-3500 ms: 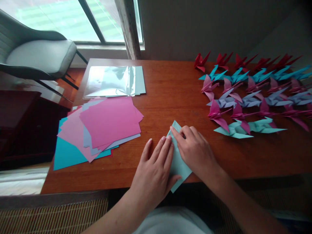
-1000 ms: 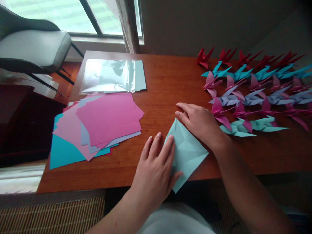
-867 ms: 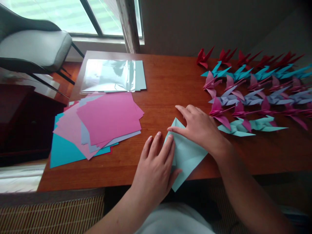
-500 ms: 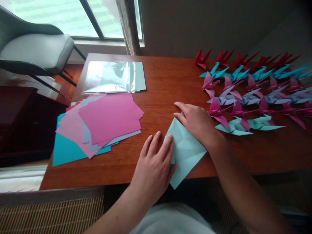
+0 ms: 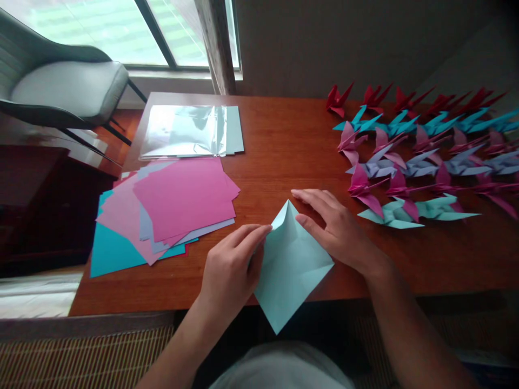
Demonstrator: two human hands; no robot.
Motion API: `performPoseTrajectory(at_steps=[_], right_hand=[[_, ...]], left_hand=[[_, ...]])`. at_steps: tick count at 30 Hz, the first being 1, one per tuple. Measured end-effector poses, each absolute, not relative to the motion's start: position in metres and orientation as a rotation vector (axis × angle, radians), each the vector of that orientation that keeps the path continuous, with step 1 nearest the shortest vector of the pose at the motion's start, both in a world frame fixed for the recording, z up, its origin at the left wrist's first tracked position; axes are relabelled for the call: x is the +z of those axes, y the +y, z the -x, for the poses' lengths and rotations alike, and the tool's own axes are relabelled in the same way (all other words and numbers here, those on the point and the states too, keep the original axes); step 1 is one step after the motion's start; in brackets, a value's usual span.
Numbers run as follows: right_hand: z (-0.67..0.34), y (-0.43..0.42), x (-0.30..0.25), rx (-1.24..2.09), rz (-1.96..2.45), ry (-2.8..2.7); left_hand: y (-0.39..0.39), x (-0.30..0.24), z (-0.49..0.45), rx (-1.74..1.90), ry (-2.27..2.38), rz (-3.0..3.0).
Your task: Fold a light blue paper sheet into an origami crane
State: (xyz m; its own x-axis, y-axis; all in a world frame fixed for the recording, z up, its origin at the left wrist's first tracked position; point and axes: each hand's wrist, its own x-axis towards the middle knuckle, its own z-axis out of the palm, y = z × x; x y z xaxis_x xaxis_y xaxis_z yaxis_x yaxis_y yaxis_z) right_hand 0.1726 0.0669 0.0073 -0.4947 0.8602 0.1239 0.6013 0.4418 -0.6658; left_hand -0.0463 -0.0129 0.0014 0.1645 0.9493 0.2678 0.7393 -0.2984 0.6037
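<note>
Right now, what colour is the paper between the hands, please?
The paper is pale mint green; see the head view.

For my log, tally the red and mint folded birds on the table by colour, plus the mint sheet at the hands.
Red folded birds: 5
Mint folded birds: 2
Mint sheet: 1
Total: 8

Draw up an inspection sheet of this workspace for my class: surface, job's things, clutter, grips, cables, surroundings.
Surface: brown wooden table.
Job's things: creased mint sheet, near corner overhanging the table edge; folded paper birds in rows at right.
Clutter: overlapping coloured sheets at left; plastic packet behind them.
Grips: left grip holding the mint sheet's left edge; right grip open at its upper right edge, contact unclear.
Cables: nothing seen.
Surroundings: chair at left, window, curtain.
</note>
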Motion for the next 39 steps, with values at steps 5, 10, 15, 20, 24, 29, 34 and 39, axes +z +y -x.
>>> performPoseTrajectory(at_steps=[5, 10, 15, 20, 24, 29, 34, 39], right_hand=[[-0.178, 0.058, 0.008, 0.941, 1.237, -2.100], [-0.180, 0.054, 0.006, 0.972, 1.322, -1.971], [-0.180, 0.051, -0.001, 1.045, 1.437, -1.814], [-0.179, 0.053, 0.001, 0.864, 1.518, -1.938], [-0.178, 0.054, 0.003, 0.759, 1.571, -2.039], [-0.176, 0.058, 0.003, 0.729, 1.617, -2.121], [-0.174, 0.060, 0.004, 0.722, 1.647, -2.098], [-0.175, 0.052, 0.004, 0.821, 1.615, -1.924]], left_hand=[[-0.001, 0.009, 0.049, 1.046, 1.605, -1.651], [0.007, 0.013, 0.050, 1.077, 1.487, -1.348], [0.010, 0.008, 0.049, 1.033, 1.448, -1.354], [0.009, 0.006, 0.046, 1.217, 1.742, -1.825], [0.006, 0.010, 0.045, 1.104, 1.835, -2.275], [0.006, 0.002, 0.044, 0.530, 1.726, -2.506], [0.007, -0.006, 0.045, 0.325, 1.730, -2.576], [0.006, -0.006, 0.044, 0.316, 1.710, -2.613]])
